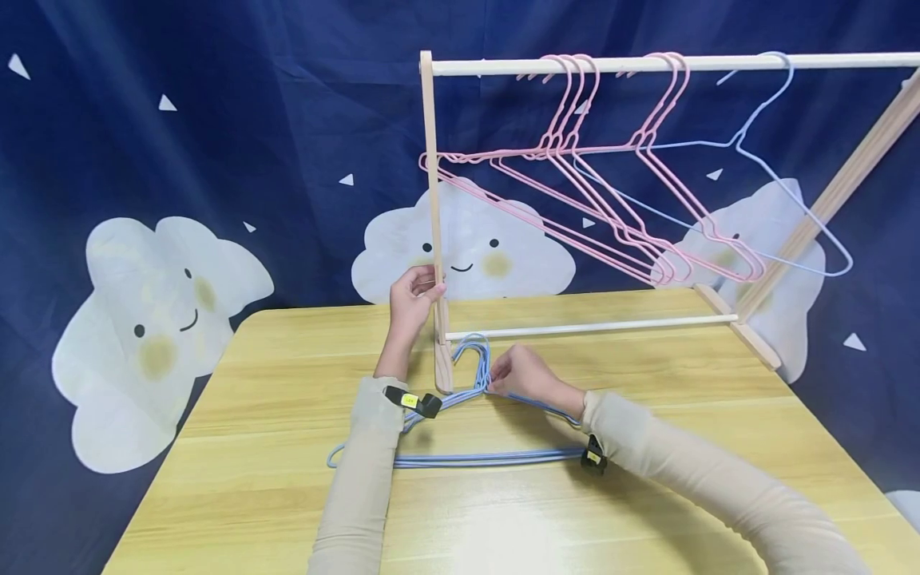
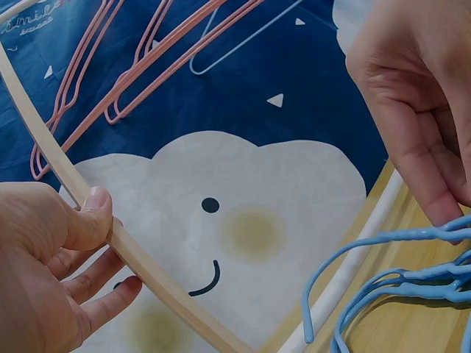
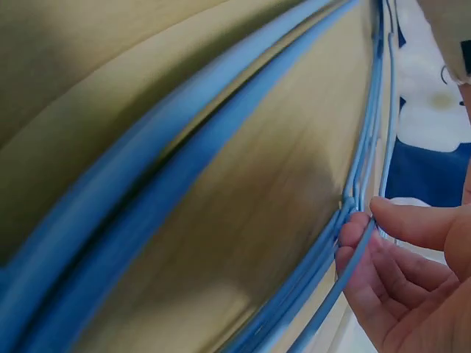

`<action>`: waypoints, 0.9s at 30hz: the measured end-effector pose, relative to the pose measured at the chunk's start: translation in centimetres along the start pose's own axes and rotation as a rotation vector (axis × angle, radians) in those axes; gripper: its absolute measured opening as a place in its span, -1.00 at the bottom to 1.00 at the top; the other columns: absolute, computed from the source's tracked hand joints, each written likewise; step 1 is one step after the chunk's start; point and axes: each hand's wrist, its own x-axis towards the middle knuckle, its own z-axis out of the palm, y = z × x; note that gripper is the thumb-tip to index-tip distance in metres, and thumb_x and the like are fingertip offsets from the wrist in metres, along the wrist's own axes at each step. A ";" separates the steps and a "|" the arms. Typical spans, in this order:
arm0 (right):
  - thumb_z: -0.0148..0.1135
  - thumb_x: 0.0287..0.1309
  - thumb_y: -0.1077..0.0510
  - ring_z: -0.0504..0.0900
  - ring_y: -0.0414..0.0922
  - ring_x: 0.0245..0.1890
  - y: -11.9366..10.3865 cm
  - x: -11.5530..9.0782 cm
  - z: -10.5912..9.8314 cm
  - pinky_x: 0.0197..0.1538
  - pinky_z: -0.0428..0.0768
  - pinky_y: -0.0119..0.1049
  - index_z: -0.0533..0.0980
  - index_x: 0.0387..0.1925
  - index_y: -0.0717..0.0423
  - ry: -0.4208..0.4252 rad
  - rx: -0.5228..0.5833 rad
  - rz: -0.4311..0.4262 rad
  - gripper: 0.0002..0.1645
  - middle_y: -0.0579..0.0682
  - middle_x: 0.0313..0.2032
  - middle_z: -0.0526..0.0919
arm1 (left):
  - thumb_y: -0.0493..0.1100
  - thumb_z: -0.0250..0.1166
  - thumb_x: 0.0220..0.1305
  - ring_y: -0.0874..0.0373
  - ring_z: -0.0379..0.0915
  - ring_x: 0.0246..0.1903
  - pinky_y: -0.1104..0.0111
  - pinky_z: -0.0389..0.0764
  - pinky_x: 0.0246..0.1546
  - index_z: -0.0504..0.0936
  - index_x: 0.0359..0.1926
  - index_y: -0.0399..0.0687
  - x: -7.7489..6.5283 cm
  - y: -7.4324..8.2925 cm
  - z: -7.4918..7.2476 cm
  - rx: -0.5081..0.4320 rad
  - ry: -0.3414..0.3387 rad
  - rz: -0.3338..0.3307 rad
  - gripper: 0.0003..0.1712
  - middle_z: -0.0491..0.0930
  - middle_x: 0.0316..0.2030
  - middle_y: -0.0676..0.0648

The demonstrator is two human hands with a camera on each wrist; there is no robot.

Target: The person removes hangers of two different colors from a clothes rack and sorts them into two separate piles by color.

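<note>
My left hand (image 1: 411, 307) holds the wooden upright (image 1: 432, 192) of a clothes rack, thumb on one side and fingers on the other, as the left wrist view shows. Blue hangers (image 1: 489, 459) lie stacked on the table, their hooks beside the foot of that upright. With thumb and fingertips, my right hand (image 1: 528, 374) pinches the top blue hanger (image 3: 359, 254) just below its hook. In the right wrist view this wire stands slightly apart from the others in the stack. Several pink hangers (image 1: 575, 184) and one blue hanger (image 1: 772, 164) hang from the rack's rail.
The rack's white top rail (image 1: 489, 67) runs above the table to the right. A lower white bar (image 1: 589, 328) joins the upright to a slanted wooden leg (image 1: 826, 204) and its foot (image 1: 740, 327). Behind the wooden table (image 1: 266, 383) hangs a dark blue curtain (image 1: 323, 120) with clouds.
</note>
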 end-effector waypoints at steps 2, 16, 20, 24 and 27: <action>0.54 0.00 0.31 0.65 -0.26 -0.52 -0.1 0.0 0.1 -0.35 0.60 -0.42 0.75 -0.40 0.24 0.006 -0.043 -0.010 -0.91 0.03 -0.46 0.81 | -0.48 0.35 0.24 -0.10 0.65 0.03 0.46 0.67 0.00 0.62 0.06 -0.37 0.1 -0.1 0.0 -0.006 0.001 0.002 -0.65 0.68 0.03 -0.37; 0.57 -0.03 0.24 0.50 -0.28 -0.59 -0.2 0.7 0.5 -0.40 0.49 -0.44 0.73 -0.60 0.06 -0.011 -0.225 -0.015 -0.86 -0.14 -0.59 0.75 | -0.47 0.35 0.25 -0.08 0.66 0.02 0.37 0.69 0.07 0.62 0.06 -0.36 0.1 0.1 0.0 -0.006 -0.006 0.006 -0.65 0.69 0.03 -0.36; 0.58 -0.05 0.25 0.48 -0.28 -0.59 -0.4 0.8 0.6 -0.42 0.47 -0.44 0.71 -0.63 0.06 -0.008 -0.254 -0.024 -0.82 -0.15 -0.61 0.73 | -0.48 0.35 0.24 -0.06 0.66 0.01 0.36 0.69 0.07 0.62 0.06 -0.35 0.1 0.1 -0.1 -0.006 -0.003 0.002 -0.65 0.69 0.02 -0.36; 0.58 -0.06 0.24 0.47 -0.28 -0.60 -0.4 0.8 0.7 -0.42 0.46 -0.44 0.70 -0.66 0.06 -0.008 -0.269 -0.034 -0.80 -0.16 -0.62 0.71 | -0.47 0.35 0.24 -0.06 0.66 0.01 0.37 0.69 0.07 0.62 0.06 -0.35 0.0 0.1 -0.1 -0.006 -0.007 0.001 -0.65 0.69 0.03 -0.36; 0.58 -0.04 0.24 0.45 -0.28 -0.61 -0.4 0.8 0.6 -0.44 0.44 -0.45 0.70 -0.65 0.07 -0.017 -0.264 -0.045 -0.80 -0.16 -0.63 0.70 | -0.47 0.35 0.25 -0.08 0.65 0.02 0.36 0.69 0.07 0.62 0.06 -0.35 0.0 0.1 -0.1 -0.005 -0.008 0.003 -0.65 0.68 0.03 -0.36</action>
